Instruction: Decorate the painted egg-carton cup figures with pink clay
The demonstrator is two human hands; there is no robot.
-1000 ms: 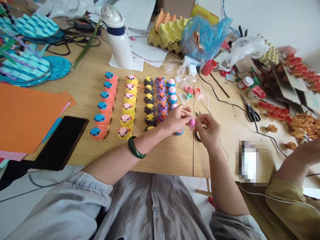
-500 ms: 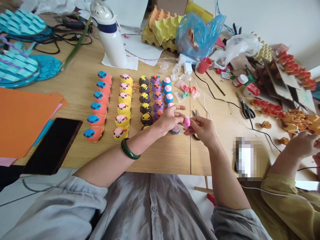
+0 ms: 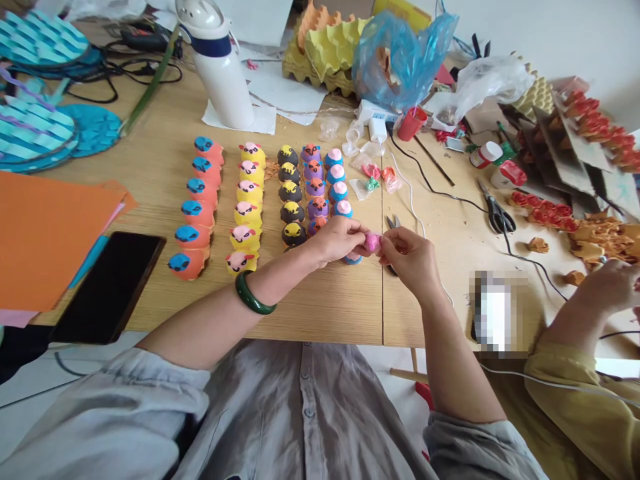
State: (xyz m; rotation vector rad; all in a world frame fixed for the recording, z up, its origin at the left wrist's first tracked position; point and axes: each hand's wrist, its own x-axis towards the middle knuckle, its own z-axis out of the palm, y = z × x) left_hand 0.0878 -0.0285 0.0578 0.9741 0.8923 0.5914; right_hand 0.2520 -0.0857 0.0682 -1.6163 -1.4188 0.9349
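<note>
Between my left hand (image 3: 337, 240) and my right hand (image 3: 407, 261), a small pink clay-like piece (image 3: 373, 241) is pinched in the fingertips of both. A green jade bangle (image 3: 250, 293) circles my left wrist. Just below my left fingers sits a blue painted egg-carton cup (image 3: 353, 259), partly hidden by the hand. Rows of painted egg-carton birds stand to the left: orange with blue (image 3: 199, 208), yellow with pink (image 3: 247, 213), dark with yellow (image 3: 293, 213), purple with orange (image 3: 317, 208), blue with pink (image 3: 340, 190). Small scissors (image 3: 393, 222) lie beyond my right hand.
The wooden table's front edge (image 3: 320, 337) runs below my arms. A black phone (image 3: 110, 287) lies on orange paper (image 3: 55, 240). Further off are a white bottle (image 3: 217, 73), egg cartons (image 3: 325, 50), a blue bag (image 3: 403, 60), black scissors (image 3: 497, 215), and a co-worker's hand (image 3: 607, 287) at the right.
My hands have drawn closer together around the pink piece, and my left fingers have curled in over it. The view has shifted slightly, and the co-worker's hand has moved among the orange pieces.
</note>
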